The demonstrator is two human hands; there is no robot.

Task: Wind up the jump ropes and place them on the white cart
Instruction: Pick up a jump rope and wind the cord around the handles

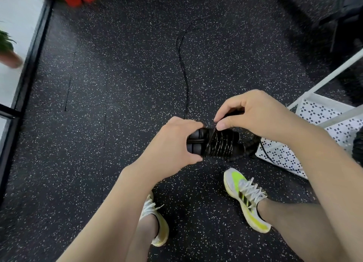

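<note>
Left hand fingers were curled round the black jump rope handles; right hand pinched the cord over its coils, slack trailing toward 12 o'clock, white cart at 3 o'clock.

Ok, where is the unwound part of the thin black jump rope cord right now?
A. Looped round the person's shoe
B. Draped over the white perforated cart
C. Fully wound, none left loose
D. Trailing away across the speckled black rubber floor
D: the thin black jump rope cord runs from the wound black handles, held by the left hand and right hand, out across the speckled black rubber floor.
</note>
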